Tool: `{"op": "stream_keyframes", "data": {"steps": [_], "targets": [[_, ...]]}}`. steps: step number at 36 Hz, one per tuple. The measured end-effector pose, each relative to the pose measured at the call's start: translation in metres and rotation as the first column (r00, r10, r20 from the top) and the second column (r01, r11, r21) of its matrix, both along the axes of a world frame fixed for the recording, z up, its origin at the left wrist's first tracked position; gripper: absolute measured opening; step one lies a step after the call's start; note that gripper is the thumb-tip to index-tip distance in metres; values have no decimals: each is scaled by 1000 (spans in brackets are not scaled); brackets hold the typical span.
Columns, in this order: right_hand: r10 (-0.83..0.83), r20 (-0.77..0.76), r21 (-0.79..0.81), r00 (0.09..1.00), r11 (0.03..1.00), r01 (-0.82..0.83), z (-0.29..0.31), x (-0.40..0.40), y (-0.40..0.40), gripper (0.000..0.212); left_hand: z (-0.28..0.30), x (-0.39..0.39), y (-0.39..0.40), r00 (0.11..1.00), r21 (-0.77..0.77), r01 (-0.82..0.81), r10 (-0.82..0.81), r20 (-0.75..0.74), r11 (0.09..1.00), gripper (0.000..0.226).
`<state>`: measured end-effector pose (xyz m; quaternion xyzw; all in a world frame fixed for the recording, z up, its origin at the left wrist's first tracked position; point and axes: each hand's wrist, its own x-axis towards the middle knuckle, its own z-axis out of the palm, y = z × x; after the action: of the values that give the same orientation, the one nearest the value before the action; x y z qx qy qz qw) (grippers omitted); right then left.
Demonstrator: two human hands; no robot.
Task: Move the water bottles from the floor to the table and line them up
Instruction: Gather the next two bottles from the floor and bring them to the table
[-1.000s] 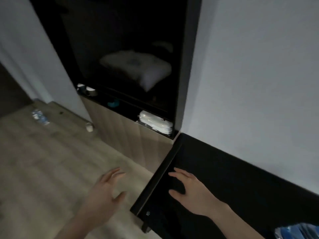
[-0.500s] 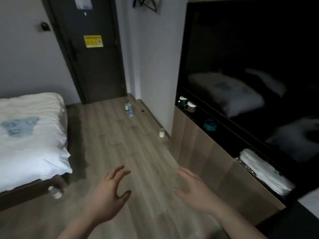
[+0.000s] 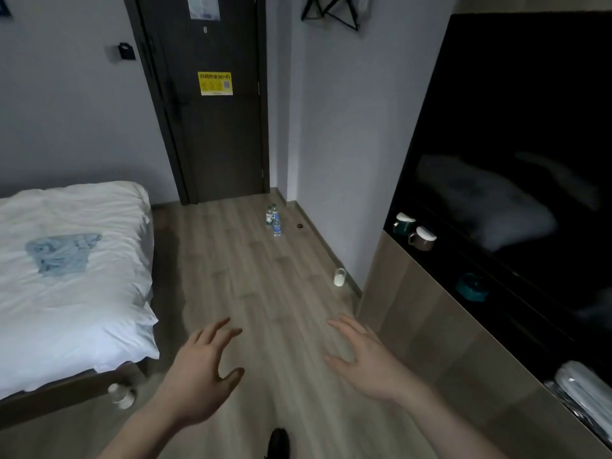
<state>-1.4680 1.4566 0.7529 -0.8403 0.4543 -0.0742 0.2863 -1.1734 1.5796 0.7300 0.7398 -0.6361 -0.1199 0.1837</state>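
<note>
A dim bedroom with a pale wood-plank floor (image 3: pixel 265 293) running up to a dark door (image 3: pixel 212 127). Nearest, both hands hang palm-down over the planks, fingers spread and loosely bent, holding nothing: the left hand (image 3: pixel 202 376) beside the white-sheeted bed (image 3: pixel 76 286), the right hand (image 3: pixel 364 362) beside the wood-fronted cabinet (image 3: pixel 430 326). Farther on, a small white cup (image 3: pixel 339 277) stands by the skirting. Farthest, well apart from both hands, the water bottles (image 3: pixel 274 220) stand upright and clustered near the door, straight ahead and slightly right, so the right hand looks marginally nearer. They are clear plastic cylinders with blue labels, smooth and probably light. No table shows here.
</note>
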Motion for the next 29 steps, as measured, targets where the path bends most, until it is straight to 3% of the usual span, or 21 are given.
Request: {"op": "stream_keyframes", "data": {"steps": [10, 21, 29], "targets": [[-24, 17, 83, 1000, 996, 23, -30, 117, -138, 67, -22, 98, -144, 998, 51, 65, -66, 6, 997, 69], [68, 18, 73, 998, 995, -69, -16, 271, -289, 69, 3, 248, -271, 998, -61, -62, 64, 25, 996, 69], [80, 4, 59, 997, 995, -80, -19, 378, -385, 71, -3, 358, -368, 996, -31, -88, 88, 20, 996, 70]]}}
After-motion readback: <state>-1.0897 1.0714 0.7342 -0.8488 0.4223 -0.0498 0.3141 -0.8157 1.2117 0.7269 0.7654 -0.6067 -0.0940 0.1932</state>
